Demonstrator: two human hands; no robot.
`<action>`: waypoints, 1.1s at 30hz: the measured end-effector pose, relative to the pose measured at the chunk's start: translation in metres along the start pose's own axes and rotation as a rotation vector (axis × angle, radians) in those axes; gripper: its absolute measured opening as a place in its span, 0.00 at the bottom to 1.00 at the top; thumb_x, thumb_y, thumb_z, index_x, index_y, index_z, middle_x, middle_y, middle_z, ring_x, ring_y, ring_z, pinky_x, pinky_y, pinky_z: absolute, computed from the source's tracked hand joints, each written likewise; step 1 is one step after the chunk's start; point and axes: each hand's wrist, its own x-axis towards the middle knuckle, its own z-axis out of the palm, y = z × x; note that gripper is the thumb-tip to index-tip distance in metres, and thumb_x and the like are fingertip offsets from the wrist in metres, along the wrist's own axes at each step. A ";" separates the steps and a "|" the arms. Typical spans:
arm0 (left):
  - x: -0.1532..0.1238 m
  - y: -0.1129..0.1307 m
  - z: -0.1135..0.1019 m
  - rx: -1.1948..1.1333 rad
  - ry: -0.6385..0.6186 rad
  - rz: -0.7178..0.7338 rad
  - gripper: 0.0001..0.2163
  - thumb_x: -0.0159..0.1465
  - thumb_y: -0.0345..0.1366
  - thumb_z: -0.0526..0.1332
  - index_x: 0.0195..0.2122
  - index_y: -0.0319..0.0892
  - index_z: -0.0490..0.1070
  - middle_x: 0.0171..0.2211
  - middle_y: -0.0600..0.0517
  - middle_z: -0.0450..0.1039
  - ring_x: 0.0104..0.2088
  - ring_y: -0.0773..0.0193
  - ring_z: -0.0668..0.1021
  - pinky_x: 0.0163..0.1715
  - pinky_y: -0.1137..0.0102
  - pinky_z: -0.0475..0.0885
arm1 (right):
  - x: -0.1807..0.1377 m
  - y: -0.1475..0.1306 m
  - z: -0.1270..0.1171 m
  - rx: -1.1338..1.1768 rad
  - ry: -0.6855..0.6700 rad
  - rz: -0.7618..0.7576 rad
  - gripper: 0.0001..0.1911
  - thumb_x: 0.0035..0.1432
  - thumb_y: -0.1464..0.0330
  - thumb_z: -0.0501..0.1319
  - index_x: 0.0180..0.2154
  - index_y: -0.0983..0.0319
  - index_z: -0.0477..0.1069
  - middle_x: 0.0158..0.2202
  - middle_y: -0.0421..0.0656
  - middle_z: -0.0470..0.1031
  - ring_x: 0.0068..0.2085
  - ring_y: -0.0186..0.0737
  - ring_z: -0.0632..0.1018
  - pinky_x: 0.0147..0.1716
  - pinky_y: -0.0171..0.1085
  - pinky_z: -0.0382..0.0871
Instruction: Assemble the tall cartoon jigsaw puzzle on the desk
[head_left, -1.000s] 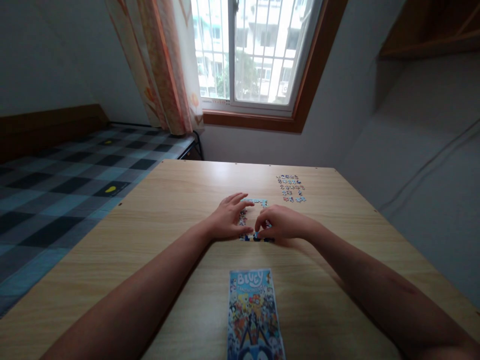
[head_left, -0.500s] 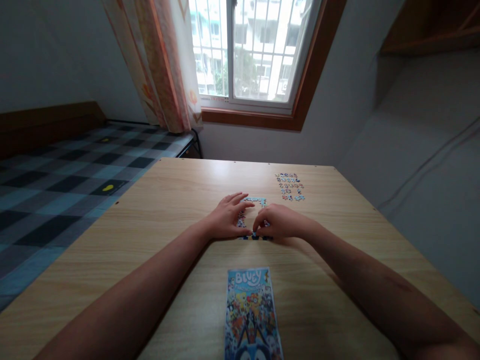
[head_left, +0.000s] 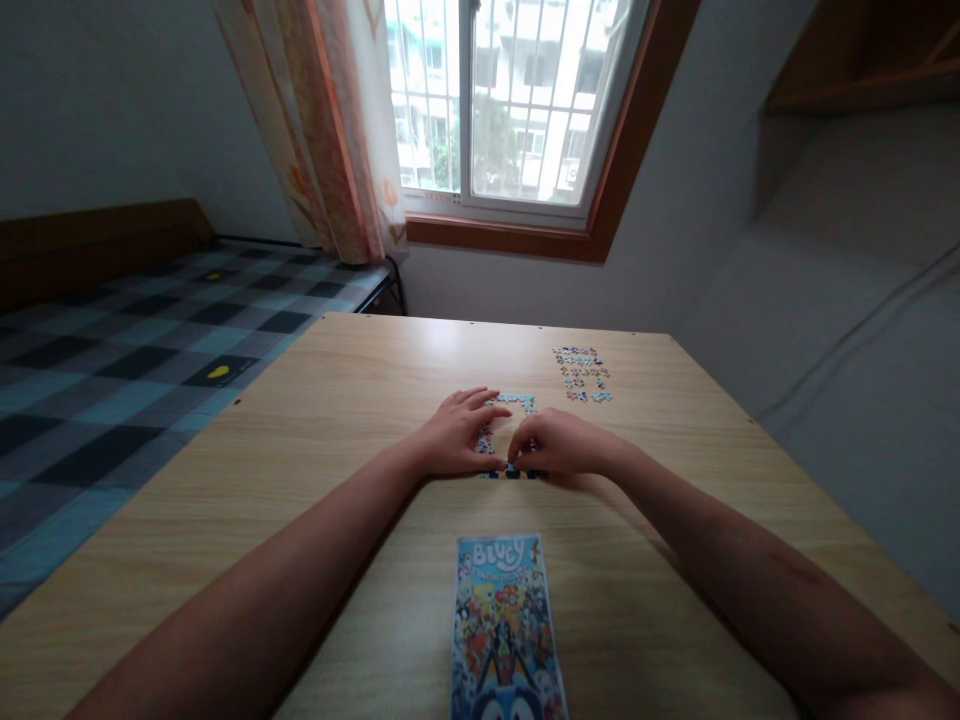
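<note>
A partly assembled jigsaw puzzle frame lies on the wooden table, its middle bare. My left hand rests over its left side with the fingers spread and the thumb near the bottom edge. At that bottom edge, my right hand pinches a small dark-blue puzzle piece between thumb and forefinger. The right hand covers much of the puzzle's right side. Closer to me lies the puzzle box, with "Bluey" printed across its top.
Loose puzzle pieces lie in rows at the table's far right. A bed with a checked cover stands left of the table. Behind are a window and a curtain; a wooden shelf hangs at upper right.
The whole view has shifted very slightly. Both hands keep nearly the same pose at the puzzle's bottom edge.
</note>
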 end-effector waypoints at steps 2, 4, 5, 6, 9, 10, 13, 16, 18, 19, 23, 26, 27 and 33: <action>0.000 0.002 -0.002 0.006 -0.010 -0.007 0.35 0.55 0.55 0.70 0.61 0.49 0.69 0.69 0.42 0.59 0.69 0.42 0.60 0.67 0.46 0.55 | 0.000 -0.001 0.000 -0.034 -0.007 0.015 0.10 0.57 0.70 0.65 0.39 0.55 0.84 0.33 0.40 0.84 0.30 0.34 0.77 0.32 0.34 0.64; 0.000 0.003 -0.003 0.012 -0.019 -0.013 0.35 0.55 0.56 0.70 0.61 0.48 0.69 0.69 0.42 0.59 0.69 0.42 0.60 0.67 0.47 0.55 | -0.001 -0.004 -0.002 -0.079 -0.013 0.033 0.11 0.58 0.70 0.65 0.40 0.54 0.84 0.33 0.41 0.84 0.31 0.36 0.78 0.32 0.35 0.65; 0.000 0.003 -0.003 0.013 -0.023 -0.015 0.35 0.55 0.56 0.70 0.61 0.48 0.69 0.69 0.42 0.59 0.69 0.42 0.60 0.67 0.47 0.55 | -0.002 -0.005 -0.002 -0.095 -0.018 0.036 0.12 0.58 0.70 0.64 0.40 0.54 0.85 0.33 0.41 0.85 0.31 0.36 0.79 0.33 0.35 0.65; 0.000 0.003 -0.003 0.013 -0.025 -0.016 0.35 0.55 0.56 0.70 0.61 0.48 0.69 0.69 0.42 0.59 0.69 0.42 0.60 0.67 0.48 0.55 | -0.002 -0.005 -0.004 -0.103 -0.024 0.032 0.12 0.58 0.70 0.64 0.41 0.53 0.85 0.34 0.41 0.85 0.32 0.37 0.79 0.34 0.35 0.66; 0.001 0.003 -0.004 0.006 -0.021 -0.016 0.35 0.55 0.56 0.70 0.61 0.48 0.69 0.69 0.42 0.59 0.69 0.42 0.60 0.67 0.47 0.56 | -0.004 -0.004 -0.008 -0.062 -0.022 -0.010 0.12 0.59 0.70 0.64 0.41 0.54 0.84 0.36 0.41 0.85 0.34 0.37 0.80 0.36 0.35 0.68; 0.001 0.003 -0.004 0.003 -0.018 -0.014 0.35 0.55 0.56 0.70 0.61 0.48 0.69 0.69 0.42 0.60 0.69 0.42 0.60 0.67 0.47 0.56 | -0.004 -0.002 -0.011 -0.035 -0.005 -0.020 0.11 0.60 0.69 0.64 0.42 0.55 0.84 0.36 0.41 0.85 0.34 0.37 0.80 0.36 0.35 0.68; 0.001 0.004 -0.005 -0.003 -0.019 -0.009 0.34 0.56 0.56 0.69 0.61 0.47 0.70 0.68 0.42 0.60 0.69 0.42 0.60 0.67 0.47 0.56 | -0.006 0.005 -0.019 0.018 0.073 -0.008 0.11 0.62 0.67 0.63 0.42 0.56 0.84 0.37 0.42 0.85 0.34 0.36 0.80 0.35 0.35 0.68; 0.001 0.005 -0.006 -0.021 -0.010 -0.028 0.31 0.59 0.55 0.67 0.60 0.47 0.71 0.68 0.42 0.61 0.69 0.42 0.61 0.67 0.47 0.56 | -0.008 0.009 -0.027 0.026 0.079 0.000 0.10 0.61 0.69 0.64 0.41 0.57 0.84 0.36 0.41 0.85 0.33 0.35 0.80 0.34 0.34 0.68; 0.002 0.004 -0.005 -0.029 0.011 -0.051 0.28 0.61 0.54 0.65 0.60 0.47 0.71 0.68 0.42 0.61 0.69 0.43 0.61 0.67 0.47 0.56 | -0.011 0.010 -0.031 0.029 0.041 -0.008 0.09 0.60 0.69 0.65 0.40 0.58 0.84 0.35 0.41 0.85 0.32 0.35 0.80 0.33 0.34 0.68; 0.002 0.004 -0.005 -0.028 0.024 -0.065 0.27 0.62 0.53 0.64 0.60 0.47 0.71 0.68 0.42 0.61 0.69 0.44 0.61 0.67 0.48 0.57 | -0.012 0.010 -0.034 0.028 0.027 -0.009 0.09 0.59 0.69 0.65 0.40 0.58 0.84 0.34 0.41 0.85 0.32 0.35 0.80 0.33 0.34 0.67; 0.004 0.006 -0.001 0.013 0.061 -0.147 0.27 0.65 0.53 0.60 0.61 0.46 0.69 0.67 0.42 0.62 0.68 0.46 0.63 0.66 0.50 0.58 | -0.019 0.017 -0.050 0.005 0.137 0.026 0.09 0.60 0.67 0.64 0.39 0.57 0.84 0.32 0.41 0.84 0.30 0.34 0.78 0.32 0.35 0.67; 0.006 0.012 0.004 0.062 0.063 -0.251 0.29 0.67 0.55 0.57 0.64 0.44 0.66 0.68 0.40 0.60 0.67 0.46 0.63 0.66 0.50 0.58 | -0.023 0.042 -0.065 0.055 0.401 0.084 0.12 0.61 0.62 0.64 0.38 0.59 0.84 0.28 0.42 0.81 0.26 0.33 0.73 0.29 0.36 0.64; 0.006 0.014 0.005 0.079 0.059 -0.276 0.30 0.66 0.56 0.57 0.64 0.44 0.65 0.68 0.39 0.60 0.68 0.46 0.63 0.66 0.49 0.57 | -0.023 0.055 -0.069 0.097 0.512 0.113 0.13 0.60 0.60 0.64 0.39 0.60 0.84 0.26 0.42 0.80 0.25 0.33 0.72 0.27 0.36 0.63; 0.007 0.021 0.013 0.157 0.047 -0.316 0.35 0.61 0.61 0.60 0.65 0.47 0.64 0.69 0.39 0.59 0.68 0.41 0.62 0.66 0.43 0.55 | -0.030 0.153 -0.070 0.288 1.223 0.408 0.23 0.56 0.53 0.62 0.40 0.65 0.82 0.32 0.46 0.81 0.30 0.38 0.75 0.30 0.36 0.67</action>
